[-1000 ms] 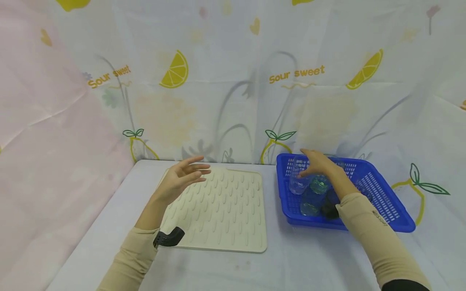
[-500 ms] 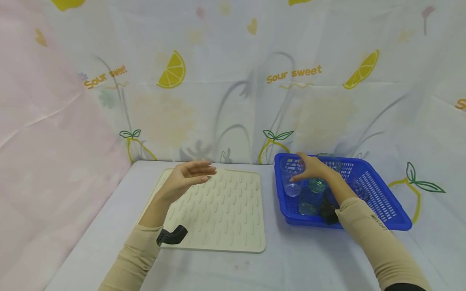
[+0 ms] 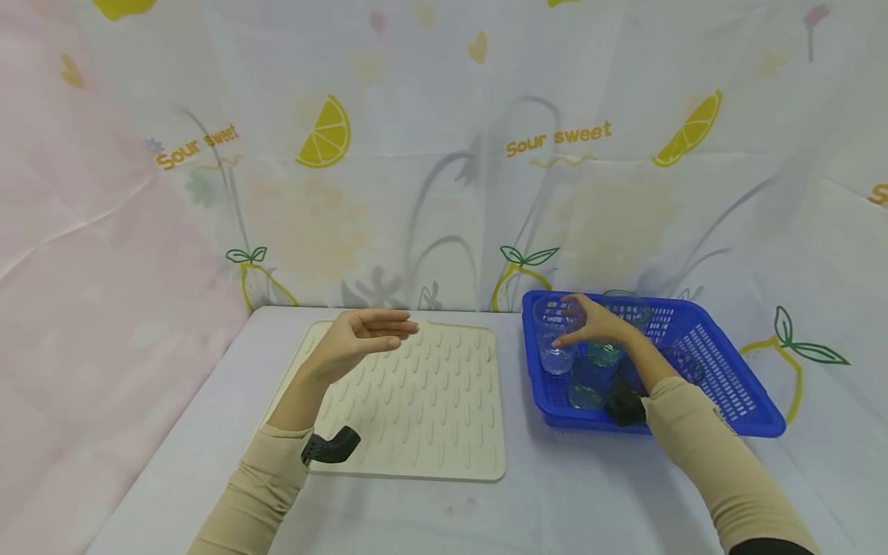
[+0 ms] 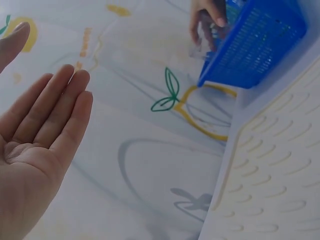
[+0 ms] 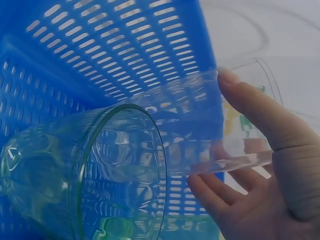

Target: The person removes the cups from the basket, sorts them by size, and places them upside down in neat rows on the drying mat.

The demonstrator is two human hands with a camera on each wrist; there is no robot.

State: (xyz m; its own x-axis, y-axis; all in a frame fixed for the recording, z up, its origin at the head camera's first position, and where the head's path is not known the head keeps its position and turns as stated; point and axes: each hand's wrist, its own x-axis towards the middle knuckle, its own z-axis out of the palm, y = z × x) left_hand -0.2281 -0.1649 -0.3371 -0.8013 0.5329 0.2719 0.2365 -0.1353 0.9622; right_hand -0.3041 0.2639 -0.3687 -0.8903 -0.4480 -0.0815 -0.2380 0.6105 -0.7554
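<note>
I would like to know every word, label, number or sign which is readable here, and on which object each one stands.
"Sour sweet": left part of the backdrop cloth.
"Sour sweet": same cloth, farther right.
"S": cloth, head view's right edge; the rest is cut off.
Dark mark on the right sleeve: too small to read.
Orange letters on the cloth, left wrist view: too blurred.

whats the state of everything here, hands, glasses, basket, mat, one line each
left hand: open, holding nothing
right hand: curled around the clear glass
clear glass: gripped, inside the blue basket, mouth up; cannot tell if lifted
green-tinted glass: in the blue basket, not held, mouth uncovered
blue basket: open-topped, holding glasses
mat: flat on the table, ridged side up
</note>
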